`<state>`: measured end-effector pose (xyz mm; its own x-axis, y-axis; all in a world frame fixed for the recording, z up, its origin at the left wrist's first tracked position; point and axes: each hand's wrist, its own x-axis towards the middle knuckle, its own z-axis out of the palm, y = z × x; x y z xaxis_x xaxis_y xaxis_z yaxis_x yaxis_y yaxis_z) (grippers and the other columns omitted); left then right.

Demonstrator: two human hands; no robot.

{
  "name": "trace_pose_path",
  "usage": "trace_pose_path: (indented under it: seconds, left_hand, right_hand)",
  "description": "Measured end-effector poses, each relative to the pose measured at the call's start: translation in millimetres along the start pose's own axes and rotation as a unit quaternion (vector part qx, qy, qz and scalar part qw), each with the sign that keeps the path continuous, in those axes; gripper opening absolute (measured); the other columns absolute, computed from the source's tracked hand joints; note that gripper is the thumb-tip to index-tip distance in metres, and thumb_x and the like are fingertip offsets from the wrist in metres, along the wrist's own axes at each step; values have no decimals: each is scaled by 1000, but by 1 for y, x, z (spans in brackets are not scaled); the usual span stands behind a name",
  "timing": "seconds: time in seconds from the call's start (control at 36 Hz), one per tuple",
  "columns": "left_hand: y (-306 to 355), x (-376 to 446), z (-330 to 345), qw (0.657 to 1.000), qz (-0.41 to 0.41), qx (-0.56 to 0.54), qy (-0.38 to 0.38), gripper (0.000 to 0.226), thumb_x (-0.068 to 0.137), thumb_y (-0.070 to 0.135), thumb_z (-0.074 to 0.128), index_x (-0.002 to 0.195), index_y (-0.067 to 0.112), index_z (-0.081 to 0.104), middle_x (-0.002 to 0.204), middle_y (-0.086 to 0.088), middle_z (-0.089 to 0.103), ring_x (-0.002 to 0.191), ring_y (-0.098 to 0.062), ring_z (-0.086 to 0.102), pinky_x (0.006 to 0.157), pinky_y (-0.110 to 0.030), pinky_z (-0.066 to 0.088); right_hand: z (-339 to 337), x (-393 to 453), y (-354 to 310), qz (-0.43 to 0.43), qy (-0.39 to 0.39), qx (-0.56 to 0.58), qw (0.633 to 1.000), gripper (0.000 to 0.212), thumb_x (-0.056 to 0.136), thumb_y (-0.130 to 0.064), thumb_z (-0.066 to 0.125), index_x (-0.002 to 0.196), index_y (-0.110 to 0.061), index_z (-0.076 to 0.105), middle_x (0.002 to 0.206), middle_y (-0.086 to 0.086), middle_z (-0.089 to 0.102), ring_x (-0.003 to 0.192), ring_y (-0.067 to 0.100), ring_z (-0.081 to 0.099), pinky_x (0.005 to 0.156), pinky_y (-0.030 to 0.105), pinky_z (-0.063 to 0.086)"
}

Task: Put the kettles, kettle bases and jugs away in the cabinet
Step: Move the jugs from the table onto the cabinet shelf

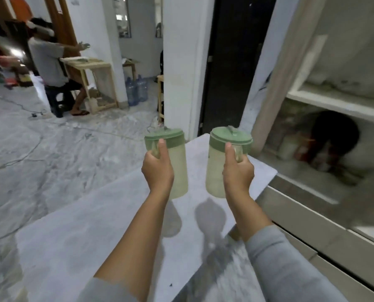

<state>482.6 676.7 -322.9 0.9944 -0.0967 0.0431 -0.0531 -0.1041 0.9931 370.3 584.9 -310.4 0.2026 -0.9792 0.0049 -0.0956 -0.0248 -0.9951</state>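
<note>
I hold two pale translucent jugs with green lids in the air above a grey table point(107, 225). My left hand point(157, 168) grips the handle of the left jug point(178, 168), thumb up along it. My right hand point(238, 171) grips the handle of the right jug point(214, 171) the same way. Both jugs are upright, side by side and apart. The cabinet point(334, 105) stands to the right, with a glass door that reflects the room and white shelves behind it.
A white pillar point(181, 62) and a dark doorway point(229, 62) lie straight ahead. At the far left a person point(49, 62) sits at a wooden table point(94, 68). Two water bottles point(137, 90) stand on the marble floor. A cable point(29, 112) runs across the floor.
</note>
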Motion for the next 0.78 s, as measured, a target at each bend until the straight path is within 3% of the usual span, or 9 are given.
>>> trace_pose_path:
  seconds: [0.17, 0.31, 0.42, 0.64, 0.78]
  left_hand:
    - [35, -95, 85, 996, 14, -37, -82, 57, 92, 59, 37, 92, 7, 59, 94, -10, 66, 88, -28, 63, 74, -35, 48]
    - [61, -189, 153, 984, 47, -64, -160, 56, 94, 56, 36, 99, 6, 60, 93, -8, 66, 90, -26, 62, 73, -32, 45]
    - [76, -273, 203, 968, 64, -83, -229, 61, 93, 58, 36, 107, 4, 61, 97, -10, 67, 92, -26, 62, 73, -30, 42]
    - [94, -403, 275, 936, 64, -96, -332, 48, 95, 54, 38, 105, 11, 58, 96, -3, 61, 89, -21, 59, 76, -32, 45]
    - [107, -463, 310, 907, 84, -92, -401, 48, 95, 54, 38, 97, 10, 57, 84, 1, 60, 79, -17, 56, 58, -26, 40]
  right_hand:
    - [-130, 29, -9, -46, 111, 2, 993, 42, 86, -51, 56, 79, -10, 59, 73, 4, 61, 73, 24, 58, 70, 32, 43]
    - [-246, 47, -17, -52, 202, 13, 978, 33, 88, -48, 56, 81, -16, 56, 77, 1, 57, 75, 21, 54, 74, 26, 37]
    - [-340, 56, -14, -63, 279, 8, 958, 38, 87, -51, 54, 88, -14, 61, 90, 5, 64, 88, 26, 60, 82, 33, 46]
    - [-483, 56, -2, -50, 377, 6, 925, 41, 87, -52, 54, 93, -13, 63, 89, 2, 65, 88, 22, 62, 85, 38, 51]
    - [-549, 62, 1, -41, 435, 7, 900, 37, 87, -55, 52, 88, -18, 56, 86, -1, 62, 90, 24, 61, 87, 43, 51]
